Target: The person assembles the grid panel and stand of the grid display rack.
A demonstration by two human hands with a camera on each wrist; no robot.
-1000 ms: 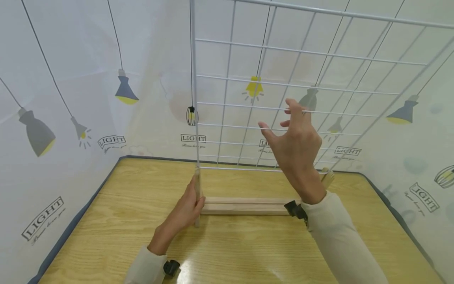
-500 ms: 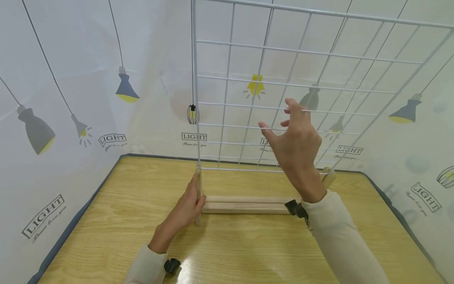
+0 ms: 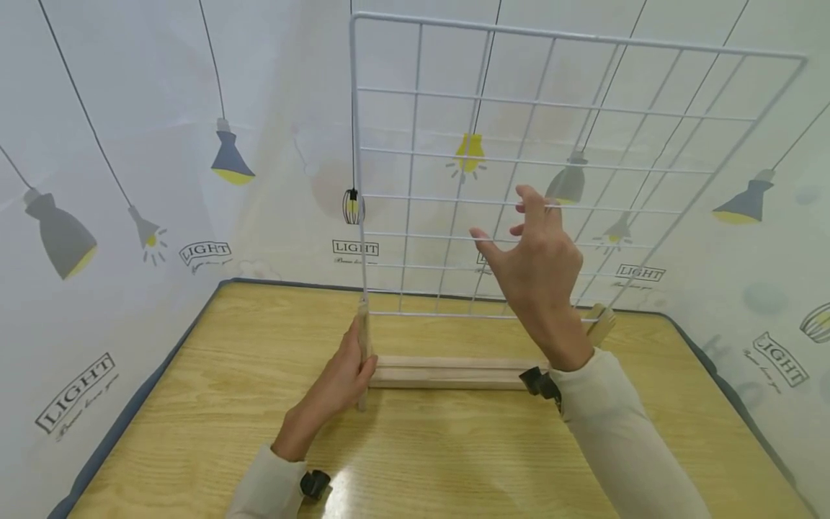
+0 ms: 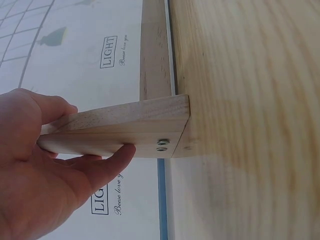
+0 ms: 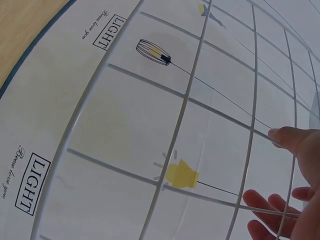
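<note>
Your left hand (image 3: pixel 337 378) holds wood stand (image 3: pixel 454 373), likely steadying it on desk (image 3: pixel 454 454); right hand (image 3: pixel 543 270), grip wide, at grid (image 3: pixel 520 161), perhaps propping it.

The person's left arm (image 3: pixel 275 465) comes in from the bottom of the head view and slants up and to the right, its pale sleeve (image 3: pixel 259 494) ending short of the bare wrist (image 3: pixel 295 432). The left hand (image 3: pixel 337 375) is set in a pinching grip, left thumb (image 4: pixel 57 108) on one side and fingers (image 4: pixel 112 164) opposed to it. The right arm (image 3: pixel 632 440) reaches from the lower right, up and to the left. The right hand (image 3: pixel 541 270) is raised higher than the left, back towards the head camera, right thumb (image 3: pixel 486 246) spread well apart from loosely bent fingers.
</note>
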